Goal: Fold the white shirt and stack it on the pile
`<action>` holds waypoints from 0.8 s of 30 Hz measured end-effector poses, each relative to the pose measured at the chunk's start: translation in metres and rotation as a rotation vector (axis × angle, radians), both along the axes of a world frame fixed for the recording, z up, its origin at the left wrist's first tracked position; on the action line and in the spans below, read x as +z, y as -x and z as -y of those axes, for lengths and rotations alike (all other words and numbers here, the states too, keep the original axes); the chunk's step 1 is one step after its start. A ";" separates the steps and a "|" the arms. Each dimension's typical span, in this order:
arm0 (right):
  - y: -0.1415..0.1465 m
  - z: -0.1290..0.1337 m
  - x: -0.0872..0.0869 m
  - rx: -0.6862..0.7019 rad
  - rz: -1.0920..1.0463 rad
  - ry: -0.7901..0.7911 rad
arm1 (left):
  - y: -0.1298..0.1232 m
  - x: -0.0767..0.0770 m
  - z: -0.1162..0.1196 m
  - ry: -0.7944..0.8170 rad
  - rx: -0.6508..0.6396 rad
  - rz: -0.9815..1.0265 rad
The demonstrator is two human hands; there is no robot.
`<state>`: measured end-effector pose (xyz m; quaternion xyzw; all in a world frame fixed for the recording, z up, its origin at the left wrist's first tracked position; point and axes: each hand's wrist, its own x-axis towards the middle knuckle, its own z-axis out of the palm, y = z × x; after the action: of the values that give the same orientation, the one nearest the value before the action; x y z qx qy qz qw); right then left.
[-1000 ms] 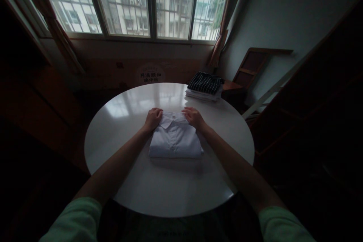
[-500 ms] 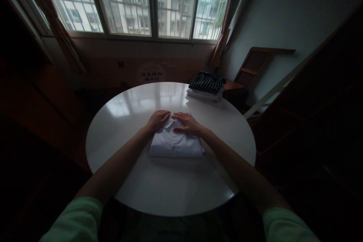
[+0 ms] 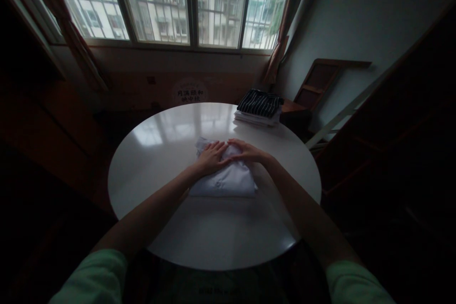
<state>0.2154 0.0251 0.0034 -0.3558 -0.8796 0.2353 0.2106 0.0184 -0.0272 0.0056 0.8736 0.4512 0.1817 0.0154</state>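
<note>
Creases could form if uneven pressure drags the folded white shirt (image 3: 228,184), mid-frame on the round table (image 3: 228,242). Left hand (image 3: 213,157) lies flat across it, fingers outstretched; right hand (image 3: 248,152) rests alongside, fingers extended, both hiding some cloth. Black striped garment (image 3: 259,103) tops white clothes (image 3: 253,119), upper right of centre.

Table (image 3: 221,237) with shirt (image 3: 228,183), clothes pile (image 3: 259,104)

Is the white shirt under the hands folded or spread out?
Folded. The white shirt lies in a compact block on the table, its near edge a straight fold.
</note>
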 end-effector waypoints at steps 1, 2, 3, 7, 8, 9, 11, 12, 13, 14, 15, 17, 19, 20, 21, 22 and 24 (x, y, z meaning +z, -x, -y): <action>-0.002 -0.002 -0.002 -0.033 0.018 -0.003 | 0.000 -0.003 0.000 0.021 0.002 -0.014; -0.003 -0.004 -0.005 -0.055 0.029 -0.006 | 0.000 -0.005 -0.001 0.032 0.004 -0.018; -0.003 -0.005 -0.007 -0.067 0.033 -0.010 | 0.001 -0.007 -0.002 0.038 0.002 -0.016; 0.002 -0.007 -0.011 -0.189 -0.013 -0.056 | 0.002 -0.007 -0.005 0.043 -0.014 0.007; 0.003 -0.006 -0.010 -0.232 -0.013 -0.076 | 0.002 -0.005 -0.005 0.038 -0.023 0.009; 0.003 -0.005 -0.009 -0.268 0.000 -0.090 | 0.002 -0.002 -0.004 0.025 -0.036 0.011; 0.003 -0.003 -0.003 -0.315 0.071 -0.072 | 0.001 0.006 0.001 -0.022 -0.087 0.014; 0.003 -0.002 0.000 -0.332 0.118 -0.045 | 0.000 0.011 0.005 -0.055 -0.124 0.019; 0.002 -0.001 0.003 -0.349 0.164 -0.018 | -0.002 0.015 0.008 -0.085 -0.165 0.025; 0.001 0.000 0.006 -0.372 0.203 0.000 | -0.003 0.020 0.013 -0.109 -0.201 0.036; 0.001 0.001 0.008 -0.403 0.231 0.001 | -0.005 0.023 0.016 -0.124 -0.224 0.052; 0.002 0.004 0.009 -0.511 0.240 -0.034 | -0.007 0.029 0.023 -0.135 -0.228 0.081; 0.004 0.005 0.007 -0.693 0.193 -0.067 | -0.007 0.031 0.025 -0.131 -0.183 0.072; 0.005 0.005 0.005 -0.796 0.155 -0.074 | -0.006 0.031 0.024 -0.128 -0.149 0.051; 0.005 0.005 0.003 -0.891 0.114 -0.073 | -0.004 0.031 0.023 -0.124 -0.114 0.019; 0.004 0.004 0.000 -0.971 0.071 -0.063 | -0.002 0.029 0.020 -0.123 -0.075 -0.013; 0.001 0.002 -0.003 -1.074 -0.008 -0.019 | 0.002 0.025 0.012 -0.133 0.009 -0.059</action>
<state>0.2140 0.0231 0.0000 -0.7528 -0.5749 0.0878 0.3082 0.0160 -0.0397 0.0302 0.8757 0.4421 0.1855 -0.0569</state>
